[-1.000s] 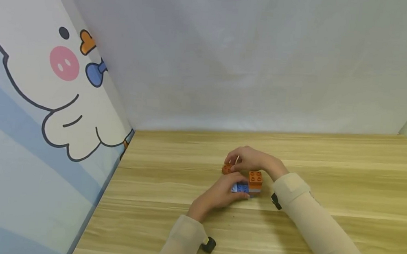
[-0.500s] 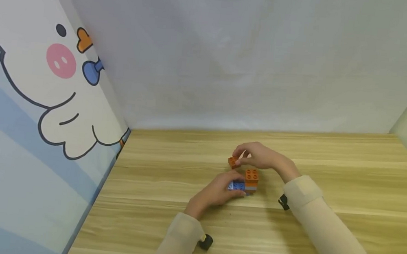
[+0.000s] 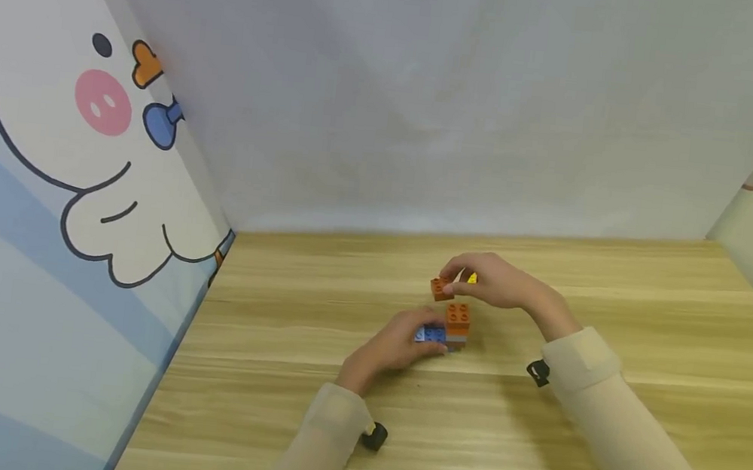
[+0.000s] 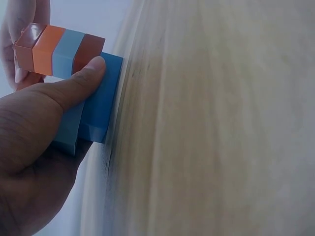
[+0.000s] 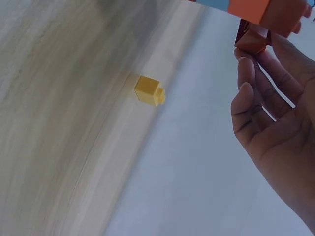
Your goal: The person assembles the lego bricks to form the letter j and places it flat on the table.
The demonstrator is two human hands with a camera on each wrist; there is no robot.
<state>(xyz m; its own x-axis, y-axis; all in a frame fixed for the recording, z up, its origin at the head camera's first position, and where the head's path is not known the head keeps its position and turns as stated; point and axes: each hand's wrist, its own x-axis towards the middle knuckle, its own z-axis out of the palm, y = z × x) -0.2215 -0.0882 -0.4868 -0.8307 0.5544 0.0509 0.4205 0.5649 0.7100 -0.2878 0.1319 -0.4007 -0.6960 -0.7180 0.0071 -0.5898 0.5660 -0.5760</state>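
My left hand [image 3: 397, 339] grips the blue bricks [image 3: 435, 334] at the bottom of a toy brick build on the table, thumb along the near side. At their right end rises a stack [image 3: 458, 317] topped by a reddish-orange brick with studs. The left wrist view shows its layers side on: brown, light blue, bright orange [image 4: 48, 49] and reddish-orange, beside a wide blue brick [image 4: 101, 98]. Beyond the stack, my right hand [image 3: 491, 278] pinches a small reddish-orange brick [image 3: 441, 290] between thumb and fingertips, held above the table. The right fingers partly cover this brick [image 5: 251, 42].
A small yellow brick [image 5: 147, 91] lies on the table behind my right hand, mostly hidden by it in the head view. A pale curtain [image 3: 428, 119] borders the table's far edge, and a cartoon-printed panel [image 3: 97, 163] stands along the left.
My right hand has lifted the small reddish-orange brick away from beside the left fingers, up and to the right. The left hand keeps its grip. The yellow brick has come into view.
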